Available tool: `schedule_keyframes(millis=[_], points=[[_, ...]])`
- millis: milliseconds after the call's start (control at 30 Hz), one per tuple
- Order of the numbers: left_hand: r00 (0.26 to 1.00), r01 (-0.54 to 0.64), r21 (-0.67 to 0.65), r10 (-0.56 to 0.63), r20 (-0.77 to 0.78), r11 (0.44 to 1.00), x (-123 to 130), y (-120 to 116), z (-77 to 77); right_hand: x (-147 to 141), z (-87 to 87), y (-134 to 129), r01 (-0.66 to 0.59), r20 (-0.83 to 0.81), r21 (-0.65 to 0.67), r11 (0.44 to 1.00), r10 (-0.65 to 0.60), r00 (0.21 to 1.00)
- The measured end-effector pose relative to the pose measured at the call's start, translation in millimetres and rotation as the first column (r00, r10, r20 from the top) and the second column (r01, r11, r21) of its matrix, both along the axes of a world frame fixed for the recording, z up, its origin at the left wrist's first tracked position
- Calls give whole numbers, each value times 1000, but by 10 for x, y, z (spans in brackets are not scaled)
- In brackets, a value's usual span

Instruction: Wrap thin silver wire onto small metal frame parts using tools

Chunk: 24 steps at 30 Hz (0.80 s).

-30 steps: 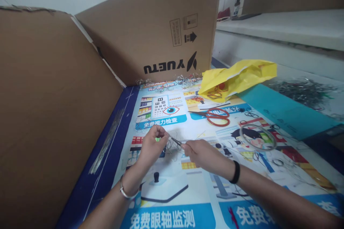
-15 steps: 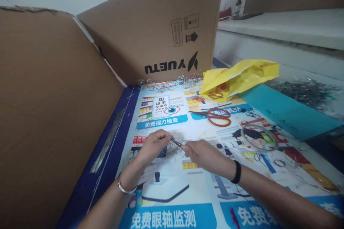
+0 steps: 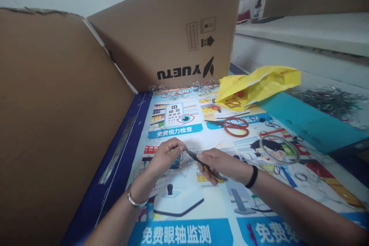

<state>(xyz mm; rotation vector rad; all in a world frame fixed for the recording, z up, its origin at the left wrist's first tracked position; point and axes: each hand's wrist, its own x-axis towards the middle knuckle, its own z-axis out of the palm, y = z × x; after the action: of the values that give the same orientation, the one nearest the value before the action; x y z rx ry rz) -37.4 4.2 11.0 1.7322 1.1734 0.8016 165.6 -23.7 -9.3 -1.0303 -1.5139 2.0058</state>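
My left hand (image 3: 166, 157), with a silver bangle at the wrist, is closed in a pinch on thin wire (image 3: 188, 164) that loops below the fingers. My right hand (image 3: 223, 164), wearing a black wristband, is wrapped round pliers (image 3: 192, 155) with long dark pointed jaws and yellow handles. The tips of the jaws point left and meet the left fingertips. Whether they grip the wire there I cannot tell. Under both hands lies a printed poster sheet (image 3: 184, 204).
Orange-handled scissors (image 3: 236, 127) lie beyond the hands, near a yellow bag (image 3: 256, 84). At the right are a wire coil (image 3: 296, 150) and a silvery tangle (image 3: 331, 100). Thin strips (image 3: 118, 150) lie left. Cardboard panels (image 3: 161, 34) stand at the back and left.
My right hand has turned and its lower fingers have opened somewhat, so the pliers' yellow handles now show. The left hand keeps its pinch. The whole view has shifted slightly.
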Motion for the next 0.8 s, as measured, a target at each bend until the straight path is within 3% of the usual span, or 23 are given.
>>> schedule_keyframes(millis=[267, 500, 667, 800], points=[[999, 18, 68, -20, 27, 997, -13, 3, 2, -59, -129, -57, -62, -367, -272, 960, -44, 929], [989, 144, 362, -143, -30, 921, -39, -23, 36, -53, -274, -76, -155, -487, -331, 931, -28, 873], [989, 147, 374, -133, -63, 916, -22, -24, 11, -5, -224, -30, -136, -415, -255, 957, 18, 910], [996, 54, 326, -30, -78, 944, 8, -12, -18, 72, -48, 20, -71, -83, 10, 997, 72, 994]])
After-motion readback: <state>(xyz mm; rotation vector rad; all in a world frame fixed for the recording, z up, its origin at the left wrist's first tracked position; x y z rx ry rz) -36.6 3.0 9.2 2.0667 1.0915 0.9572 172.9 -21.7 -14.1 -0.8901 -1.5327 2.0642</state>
